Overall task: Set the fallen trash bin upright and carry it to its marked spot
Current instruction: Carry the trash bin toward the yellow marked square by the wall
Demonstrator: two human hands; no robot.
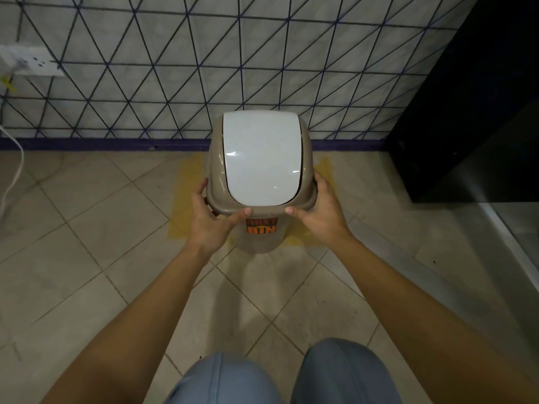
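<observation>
A beige trash bin [261,234] with a white swing lid [261,156] stands upright against the tiled wall, an orange "DUST BIN" label facing me. It sits on a yellow marked patch [186,185] on the floor, which shows on both sides of the bin. My left hand [213,217] grips the bin's rim on the left side, thumb on the front edge. My right hand [319,212] grips the rim on the right side, thumb likewise on the front. The bin's base is partly hidden by its own top.
A dark cabinet [472,112] stands close on the right, with a metal edge strip [510,237] below it. A wall socket [32,64] and a white cable [13,170] are at the far left. Tiled floor lies between my knees [280,377] and the bin.
</observation>
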